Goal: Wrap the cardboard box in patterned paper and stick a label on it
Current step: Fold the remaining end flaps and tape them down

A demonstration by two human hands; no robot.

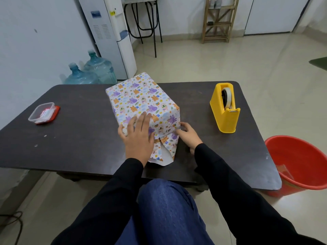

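Paper under flat left hand; right hand pinches its corner.

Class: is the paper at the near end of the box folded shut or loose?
Loose: the paper spreads out onto the table, white underside showing. The right hand pinches its corner.

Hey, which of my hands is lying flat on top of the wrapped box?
The left hand: its straight fingers lie spread on top of the wrapped box. The right hand is lower, at the near right corner, fingers curled against the paper.
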